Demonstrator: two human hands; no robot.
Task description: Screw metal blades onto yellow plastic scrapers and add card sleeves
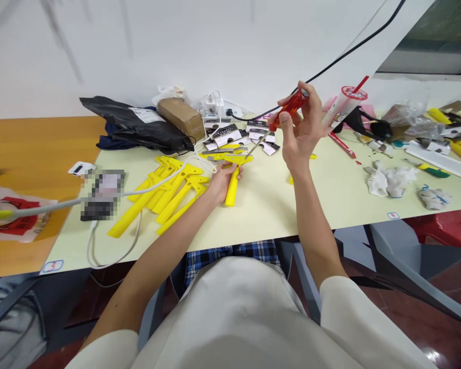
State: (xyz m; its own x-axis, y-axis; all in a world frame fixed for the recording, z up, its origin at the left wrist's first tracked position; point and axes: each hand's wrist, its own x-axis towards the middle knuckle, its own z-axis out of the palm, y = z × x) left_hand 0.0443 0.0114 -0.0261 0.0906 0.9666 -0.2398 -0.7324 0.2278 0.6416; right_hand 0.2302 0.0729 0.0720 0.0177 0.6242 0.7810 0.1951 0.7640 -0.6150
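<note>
My right hand (301, 130) is raised above the table and grips a screwdriver (288, 108) by its red-orange handle; the metal shaft slants down-left, its tip at the head of a yellow scraper (233, 179). My left hand (219, 183) rests on the table and holds that scraper by its handle, pinning it flat. Beside my left hand, to the left, lies a pile of several more yellow scrapers (165, 195).
Black-and-white packaging cards (238, 136) lie behind the scraper. A black bag (138, 128), a brown parcel (181, 117) and a power strip (217, 108) sit at the back. A white cable (111, 197) crosses a phone (102, 195). Rags, tools and a cup (343, 105) lie at right.
</note>
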